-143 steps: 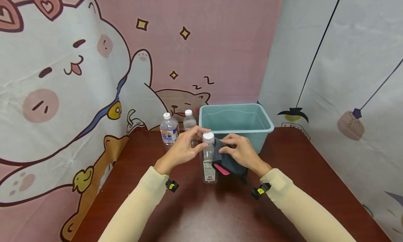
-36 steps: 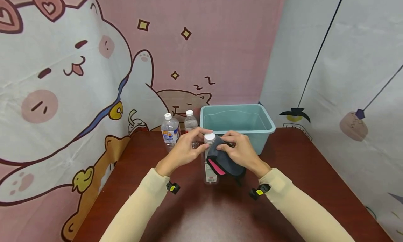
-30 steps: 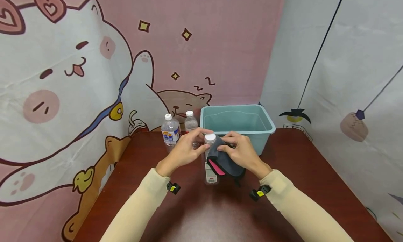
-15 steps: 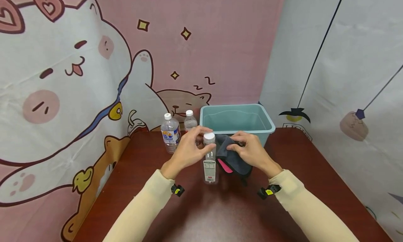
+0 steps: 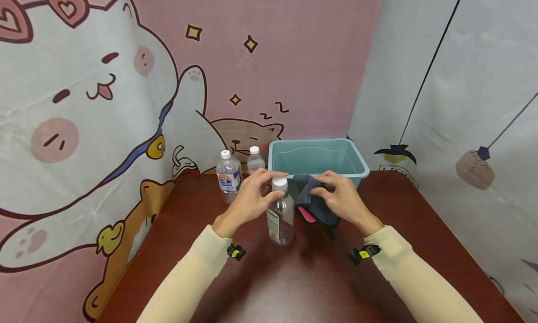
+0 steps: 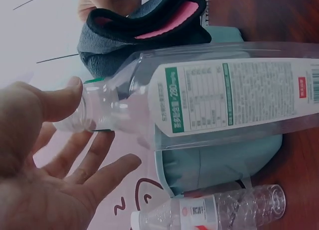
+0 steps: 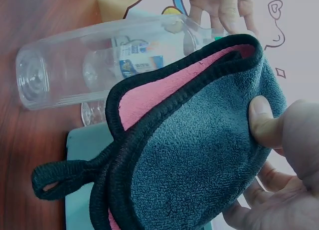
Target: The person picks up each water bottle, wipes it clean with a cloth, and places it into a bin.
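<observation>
My left hand (image 5: 253, 197) grips a tall clear plastic bottle (image 5: 282, 215) at its white cap and neck, thumb on one side and fingers on the other. The bottle stands upright on the table, and its printed white label (image 6: 224, 98) shows large in the left wrist view. To its right, my right hand (image 5: 345, 199) pinches a folded cleaning cloth (image 5: 316, 204) between thumb and fingers. The cloth is dark grey with a pink inner side, black edging and a hanging loop (image 7: 65, 177). It hangs beside the bottle, its folded edge close to the neck.
Behind the hands stands a light blue plastic bin (image 5: 319, 159). Left of it are two more clear bottles: a larger one with a blue and white label (image 5: 229, 178) and a smaller white-capped one (image 5: 255, 160). A dark red wooden table (image 5: 201, 197) carries everything, with printed curtains behind.
The cloth, earlier overlapping the bottle's side, has moved right and away with my right hand. The bottle has turned, so its label now faces left. My left hand keeps hold of the top.
</observation>
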A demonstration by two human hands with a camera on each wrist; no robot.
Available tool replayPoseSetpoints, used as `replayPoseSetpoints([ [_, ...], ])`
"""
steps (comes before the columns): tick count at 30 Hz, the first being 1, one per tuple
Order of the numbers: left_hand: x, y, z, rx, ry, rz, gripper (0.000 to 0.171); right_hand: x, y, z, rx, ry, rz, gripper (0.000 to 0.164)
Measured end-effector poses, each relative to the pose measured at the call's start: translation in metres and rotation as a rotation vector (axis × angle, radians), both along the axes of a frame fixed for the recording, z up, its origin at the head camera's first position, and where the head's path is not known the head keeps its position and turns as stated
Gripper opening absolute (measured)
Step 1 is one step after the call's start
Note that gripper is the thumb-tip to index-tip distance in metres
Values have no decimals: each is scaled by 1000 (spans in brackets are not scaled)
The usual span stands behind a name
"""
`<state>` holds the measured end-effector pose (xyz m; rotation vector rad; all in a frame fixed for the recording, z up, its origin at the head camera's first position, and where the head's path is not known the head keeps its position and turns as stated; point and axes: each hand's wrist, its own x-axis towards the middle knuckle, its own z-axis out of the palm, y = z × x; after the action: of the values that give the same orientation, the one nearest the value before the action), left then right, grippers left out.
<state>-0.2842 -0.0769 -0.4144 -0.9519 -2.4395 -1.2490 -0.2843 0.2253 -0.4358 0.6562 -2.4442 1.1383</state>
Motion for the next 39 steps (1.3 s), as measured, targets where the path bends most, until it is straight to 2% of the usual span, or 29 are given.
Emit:
replayPoseSetpoints([
  [7, -3, -6, 2, -5, -28, -65, 52, -4, -5, 1, 7, -13, 13, 28],
  [11, -4, -8, 1, -22, -20, -61, 44, -4, -12, 2, -20, -24, 39, 29],
  [18, -6, -11, -1, -6, -15, -70, 43, -4, -32, 1, -66, -53, 111, 33],
  [24, -6, -11, -2, -6, -15, -63, 44, 0, -46, -5, -20, -18, 143, 41],
  [30, -6, -10, -2, -11, 9, -61, 44, 4, -53, -10, 18, -43, 153, 54],
  [39, -5, -11, 0, -15, -14, -63, 47, 0, -47, -16, 108, -39, 174, 46],
])
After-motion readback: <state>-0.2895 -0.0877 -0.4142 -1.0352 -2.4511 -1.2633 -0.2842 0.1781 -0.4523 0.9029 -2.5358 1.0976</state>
